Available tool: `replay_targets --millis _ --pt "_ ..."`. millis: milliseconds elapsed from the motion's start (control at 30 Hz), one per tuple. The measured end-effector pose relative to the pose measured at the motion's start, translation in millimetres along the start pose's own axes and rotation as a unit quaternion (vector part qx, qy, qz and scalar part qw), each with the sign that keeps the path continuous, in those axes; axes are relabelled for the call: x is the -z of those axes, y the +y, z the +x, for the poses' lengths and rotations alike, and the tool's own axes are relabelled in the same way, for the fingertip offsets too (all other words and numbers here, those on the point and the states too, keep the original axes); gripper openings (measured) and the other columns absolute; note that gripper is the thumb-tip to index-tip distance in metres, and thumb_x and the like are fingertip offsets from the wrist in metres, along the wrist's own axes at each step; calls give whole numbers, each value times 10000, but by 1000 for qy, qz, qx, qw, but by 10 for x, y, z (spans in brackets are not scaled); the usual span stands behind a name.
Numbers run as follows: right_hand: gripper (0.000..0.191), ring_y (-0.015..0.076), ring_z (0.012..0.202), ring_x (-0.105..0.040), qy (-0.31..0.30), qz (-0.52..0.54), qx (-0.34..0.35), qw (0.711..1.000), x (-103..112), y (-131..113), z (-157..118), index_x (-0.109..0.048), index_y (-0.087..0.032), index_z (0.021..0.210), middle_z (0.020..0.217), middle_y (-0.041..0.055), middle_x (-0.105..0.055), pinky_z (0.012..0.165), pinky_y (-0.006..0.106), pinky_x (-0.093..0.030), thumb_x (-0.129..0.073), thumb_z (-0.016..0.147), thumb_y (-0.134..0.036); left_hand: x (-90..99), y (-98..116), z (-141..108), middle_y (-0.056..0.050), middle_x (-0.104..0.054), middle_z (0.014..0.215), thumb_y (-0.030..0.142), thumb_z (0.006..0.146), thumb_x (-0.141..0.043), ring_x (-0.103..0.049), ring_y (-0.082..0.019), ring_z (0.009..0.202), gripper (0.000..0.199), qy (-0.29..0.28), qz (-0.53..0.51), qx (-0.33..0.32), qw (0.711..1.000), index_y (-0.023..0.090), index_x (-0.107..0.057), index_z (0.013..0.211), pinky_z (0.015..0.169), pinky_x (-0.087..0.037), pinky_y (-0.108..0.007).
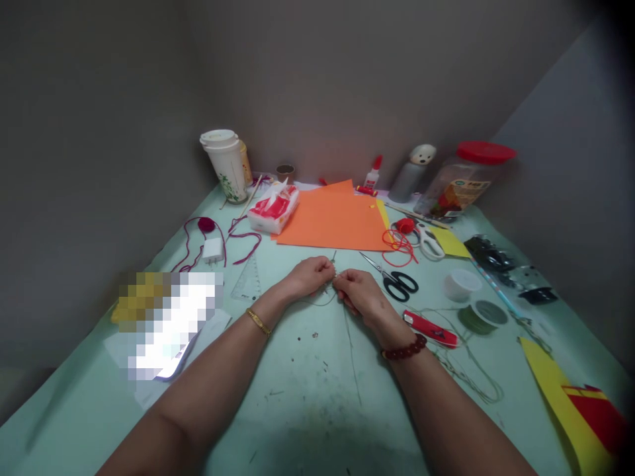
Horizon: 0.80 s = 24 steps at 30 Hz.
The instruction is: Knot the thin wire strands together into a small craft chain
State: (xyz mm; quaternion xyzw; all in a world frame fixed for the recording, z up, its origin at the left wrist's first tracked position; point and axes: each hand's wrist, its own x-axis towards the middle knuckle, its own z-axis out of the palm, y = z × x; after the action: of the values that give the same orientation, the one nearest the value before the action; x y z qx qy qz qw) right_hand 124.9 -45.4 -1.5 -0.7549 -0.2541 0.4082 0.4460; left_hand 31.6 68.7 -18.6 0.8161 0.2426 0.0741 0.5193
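My left hand (313,274) and my right hand (356,291) meet near the middle of the table, fingertips almost touching. Each is closed in a pinch on a thin green cord (351,337). One strand hangs down from the right hand toward me, and another loops below the left. Something small sits on the cord between the fingertips, too small to make out. Black-handled scissors (397,283) lie just right of my right hand, blades slightly apart. Beyond my wrist is a red utility knife (430,328). A clear triangular ruler (248,279) rests left of my left hand.
Orange paper (332,221) and a tissue pack (274,208) lie ahead. To the right are a spool of green cord (482,317), a small white tub (462,284), red cord (401,244) and white scissors (430,242). A lit phone (173,330) lies left. Tiny bits dot the front.
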Motion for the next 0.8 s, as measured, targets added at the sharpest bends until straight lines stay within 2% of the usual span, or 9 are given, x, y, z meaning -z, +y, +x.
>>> replay_targets --millis 200,433,800 --pt "141 58 277 -273 1 -16 5 1000 5 23 12 -453 -198 564 361 -74 -372 312 219 -174 -507 691 -231 6 45 -13 31 -462 593 343 782 -423 -405 -77 470 217 15 35 10 999 154 -528 760 445 -289 -211" --pt "131 61 285 -295 14 -36 13 999 2 44 23 -464 -197 572 384 -67 -397 317 219 -186 -511 685 -245 2 62 -6 -3 -579 721 302 770 -439 -471 -115 639 195 38 99 -13 994 158 -565 738 548 -333 -226" --pt "135 63 296 -290 23 -76 20 997 4 9 -11 -477 -193 576 369 -66 -391 342 220 -190 -519 694 -243 -3 86 -30 -5 -614 723 284 791 -422 -485 -132 638 209 41 164 -24 985 176 -599 766 565 -312 -247"
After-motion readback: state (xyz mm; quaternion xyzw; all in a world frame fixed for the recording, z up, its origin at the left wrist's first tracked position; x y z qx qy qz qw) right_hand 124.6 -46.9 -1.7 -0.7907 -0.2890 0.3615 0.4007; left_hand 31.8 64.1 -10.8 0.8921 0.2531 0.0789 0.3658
